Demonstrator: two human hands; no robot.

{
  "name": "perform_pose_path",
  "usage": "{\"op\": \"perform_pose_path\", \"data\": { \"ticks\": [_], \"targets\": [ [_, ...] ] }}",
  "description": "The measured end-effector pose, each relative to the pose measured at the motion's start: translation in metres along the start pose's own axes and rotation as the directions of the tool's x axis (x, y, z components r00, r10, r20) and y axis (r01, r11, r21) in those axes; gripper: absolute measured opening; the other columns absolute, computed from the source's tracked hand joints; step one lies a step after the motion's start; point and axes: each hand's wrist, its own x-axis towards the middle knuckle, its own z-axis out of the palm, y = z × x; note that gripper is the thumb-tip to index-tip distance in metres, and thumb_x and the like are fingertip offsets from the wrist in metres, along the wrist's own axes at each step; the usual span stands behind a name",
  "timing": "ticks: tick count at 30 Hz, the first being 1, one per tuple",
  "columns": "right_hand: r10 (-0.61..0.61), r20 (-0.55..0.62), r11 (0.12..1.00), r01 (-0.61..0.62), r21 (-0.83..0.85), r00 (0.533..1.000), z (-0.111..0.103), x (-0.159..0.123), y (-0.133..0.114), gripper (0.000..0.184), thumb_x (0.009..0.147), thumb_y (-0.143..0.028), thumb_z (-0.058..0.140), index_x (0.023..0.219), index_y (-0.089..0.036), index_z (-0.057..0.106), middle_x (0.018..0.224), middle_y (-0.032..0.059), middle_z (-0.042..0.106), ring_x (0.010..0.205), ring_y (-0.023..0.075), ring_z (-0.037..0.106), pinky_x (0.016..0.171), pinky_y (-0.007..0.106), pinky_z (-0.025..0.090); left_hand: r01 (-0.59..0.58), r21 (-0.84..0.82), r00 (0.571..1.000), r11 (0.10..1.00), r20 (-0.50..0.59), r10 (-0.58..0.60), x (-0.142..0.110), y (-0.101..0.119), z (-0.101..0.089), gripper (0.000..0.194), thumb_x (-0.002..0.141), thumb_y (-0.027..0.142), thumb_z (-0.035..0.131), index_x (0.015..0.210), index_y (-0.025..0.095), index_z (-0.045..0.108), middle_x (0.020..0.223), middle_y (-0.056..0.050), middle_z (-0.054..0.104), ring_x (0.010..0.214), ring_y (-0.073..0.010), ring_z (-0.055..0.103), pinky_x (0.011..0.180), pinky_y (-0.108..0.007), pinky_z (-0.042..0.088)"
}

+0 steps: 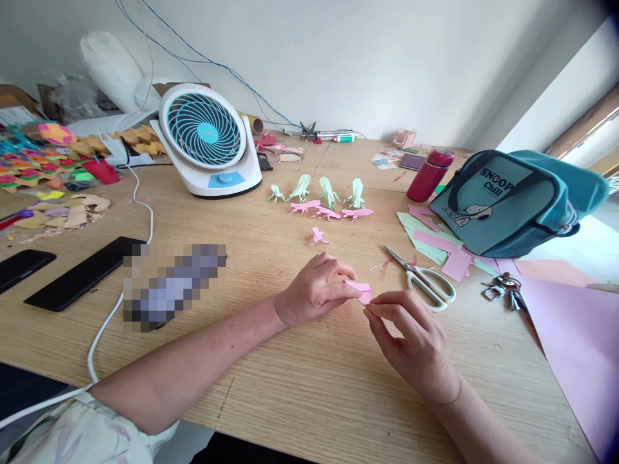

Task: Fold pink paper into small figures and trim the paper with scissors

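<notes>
Between my two hands is a small folded piece of pink paper (358, 290), held just above the wooden table. My left hand (316, 290) pinches its left side between thumb and fingers. At its lower right corner, the thumb and forefinger of my right hand (411, 341) pinch a thin tip. Beyond my hands lies a small pink folded-paper figure (318, 236). Farther back stand several pink paper insects (327, 212) and several pale green ones (329, 192) in rows. White-handled scissors (428, 287) lie with blades spread, right beside my right hand.
Pink and green paper pieces (430, 238) lie by a teal bag (498, 200) and a red flask (430, 175). Keys (505, 290) and a large pink sheet (575, 341) are at right. A white fan (207, 138), its cable (111, 322) and black flat devices (87, 270) occupy the left.
</notes>
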Motion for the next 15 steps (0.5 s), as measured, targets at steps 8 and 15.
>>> {"op": "perform_pose_path", "data": {
  "ticks": [8, 15],
  "targets": [
    [-0.11, 0.112, 0.987, 0.121, -0.104, 0.988, 0.002, 0.0, -0.005, 0.019, 0.087, -0.005, 0.061, 0.095, -0.022, 0.062, 0.086, 0.0058, 0.068, 0.073, 0.0185, 0.06, 0.064, 0.035, 0.046, -0.101, -0.055, 0.984, 0.993, 0.141, 0.107, -0.002, -0.006, 0.001, 0.021, 0.098, 0.029, 0.05, 0.091, 0.025, 0.069, 0.091, -0.004, 0.072, 0.088, -0.019, 0.058, 0.085, -0.035, 0.04],
    [-0.08, 0.149, 0.988, 0.099, -0.12, 0.986, 0.004, -0.001, -0.003, 0.016, 0.089, -0.006, 0.06, 0.093, -0.021, 0.061, 0.089, 0.0068, 0.069, 0.075, 0.0189, 0.061, 0.066, 0.035, 0.046, -0.072, -0.006, 0.983, 0.997, 0.169, 0.072, -0.003, -0.014, 0.007, 0.018, 0.094, 0.018, 0.049, 0.109, 0.017, 0.059, 0.103, -0.01, 0.068, 0.096, -0.0219, 0.058, 0.093, -0.037, 0.042]
  ]
}}
